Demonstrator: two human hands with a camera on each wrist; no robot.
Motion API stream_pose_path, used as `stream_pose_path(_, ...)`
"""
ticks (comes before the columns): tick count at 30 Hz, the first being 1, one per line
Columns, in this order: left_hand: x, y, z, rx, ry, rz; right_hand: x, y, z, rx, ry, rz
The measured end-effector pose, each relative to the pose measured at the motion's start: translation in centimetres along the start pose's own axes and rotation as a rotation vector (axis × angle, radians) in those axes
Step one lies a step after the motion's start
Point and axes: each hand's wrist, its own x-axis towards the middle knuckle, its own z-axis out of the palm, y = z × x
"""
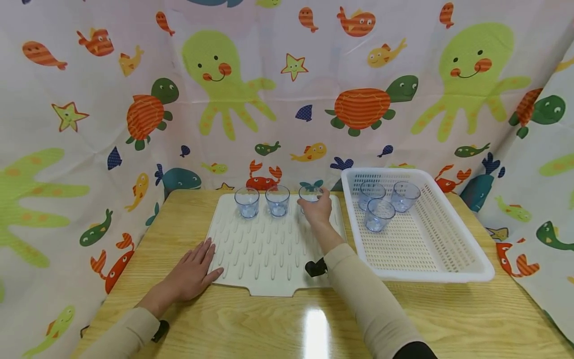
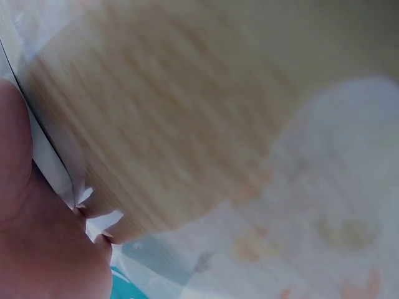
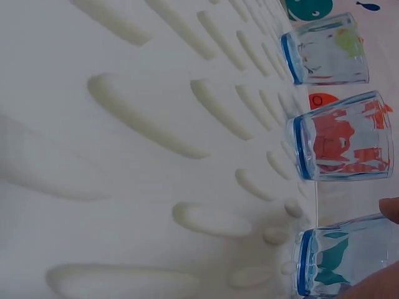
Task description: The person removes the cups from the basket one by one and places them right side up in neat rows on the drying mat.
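A clear bluish glass stands at the back right of a cream draining mat, and my right hand grips it round the side. The right wrist view shows that glass with a thumb and finger at its wall, its base down at the mat. Two more glasses, one in the middle and one at the left, stand upright in the same back row. My left hand lies flat with straight fingers at the mat's left edge. In the left wrist view, part of that hand shows.
A white perforated basket sits right of the mat, with three glasses grouped in its back left part. Under everything is a wooden table. A curtain with sea animals hangs behind and at both sides.
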Motion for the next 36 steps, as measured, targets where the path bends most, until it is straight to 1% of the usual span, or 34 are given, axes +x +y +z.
stream_pose_path(6, 0.1, 0.2, 0.3, 0.003, -0.013, -0.007, 0.1, 0.4, -0.3, -0.01, -0.007, -0.005)
stream_pose_path(11, 0.2, 0.3, 0.2, 0.001, -0.016, -0.007, -0.1, 0.6, -0.5, -0.059, -0.009, -0.071)
stream_pose_path(14, 0.2, 0.4, 0.1, 0.0, -0.014, -0.007, -0.3, 0.6, -0.5, -0.11, 0.019, -0.105)
stream_pose_path(19, 0.3, 0.1, 0.1, 0.008, -0.009, -0.003, -1.0, 0.5, -0.7, -0.145, 0.077, -0.097)
stream_pose_path(21, 0.3, 0.0, 0.0, 0.013, -0.007, 0.0, -1.5, 0.5, -0.9, -0.139, 0.068, -0.083)
stream_pose_path(26, 0.3, -0.2, 0.1, 0.02, -0.005, 0.003, -2.7, 0.6, -1.4, -0.151, 0.015, -0.07)
stream_pose_path(36, 0.2, -0.2, 0.1, 0.006, -0.01, 0.003, -5.3, 0.0, -2.5, -0.192, -0.032, -0.057)
